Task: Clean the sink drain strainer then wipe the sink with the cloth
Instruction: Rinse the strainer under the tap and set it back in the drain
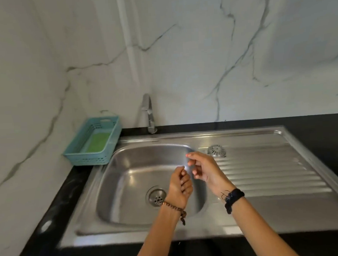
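Observation:
The steel sink (128,181) has a round drain (157,197) with small holes at the bottom of its basin. A round metal drain strainer (216,150) lies on the ribbed drainboard, just right of the basin's back corner. A green cloth (98,142) lies flat in a teal basket. Both hands hover over the right side of the basin, close together. My left hand (180,184) has its fingers curled in, with nothing visible inside. My right hand (202,168) has loosely spread fingers and holds nothing that I can see. The frame is slightly blurred.
The teal plastic basket (114,142) stands on the black counter at the sink's back left corner. A chrome tap (148,113) rises behind the basin. The ribbed drainboard (268,173) stretches to the right. Marble walls close off the back and left.

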